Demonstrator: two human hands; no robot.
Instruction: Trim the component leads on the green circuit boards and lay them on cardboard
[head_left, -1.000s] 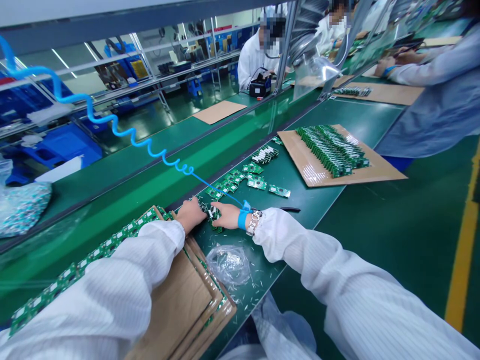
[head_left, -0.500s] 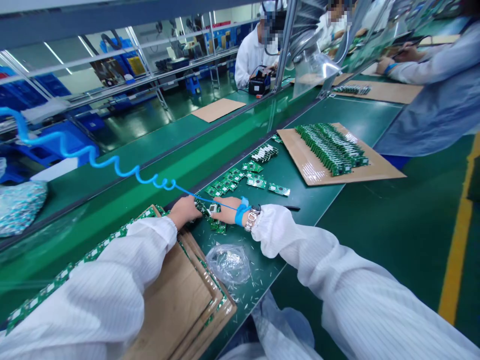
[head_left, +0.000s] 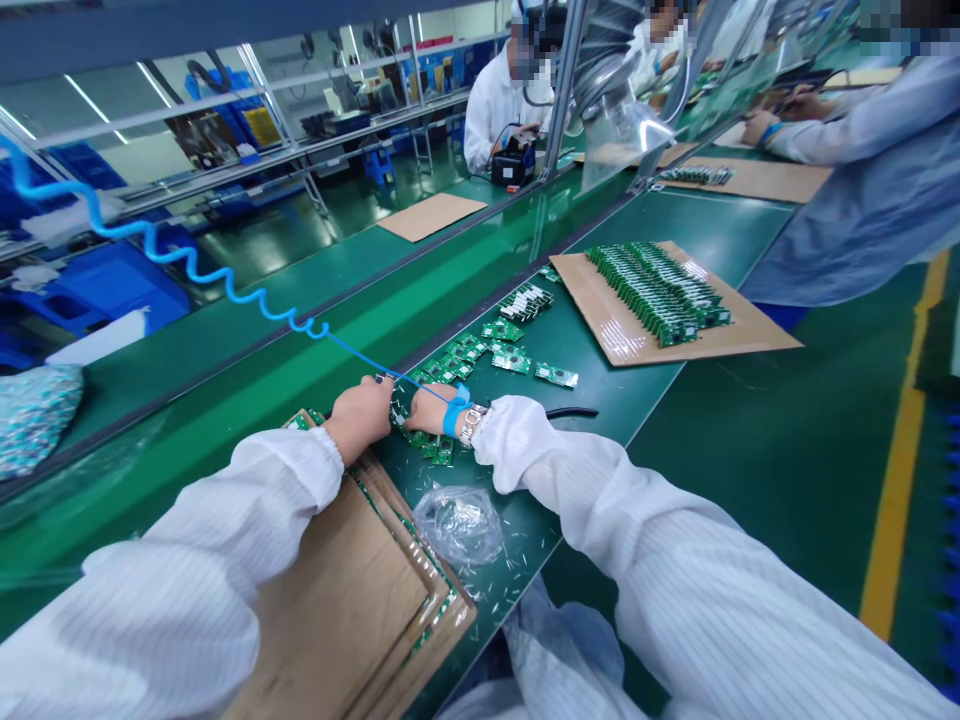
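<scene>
My left hand (head_left: 361,411) and my right hand (head_left: 424,408) meet over a small green circuit board (head_left: 401,412) at the near edge of the green bench, and both are closed on it. The fingers are mostly hidden behind the knuckles. More small green boards (head_left: 433,449) lie just under my right wrist. That wrist wears a blue strap (head_left: 453,414) with a coiled blue cord (head_left: 187,260) and a metal watch (head_left: 472,425). Both arms are in white sleeves.
Stacked cardboard sheets (head_left: 352,610) with board panels lie under my left forearm. A crumpled clear bag (head_left: 459,522) and cut pin scraps lie near the edge. Loose boards (head_left: 510,355), a black tool (head_left: 571,411), and a cardboard sheet (head_left: 750,335) of board rows sit further along. Other people work beyond.
Both hands have drawn slightly left and closer together on the board. The coiled cord has swung and the view has shifted a little.
</scene>
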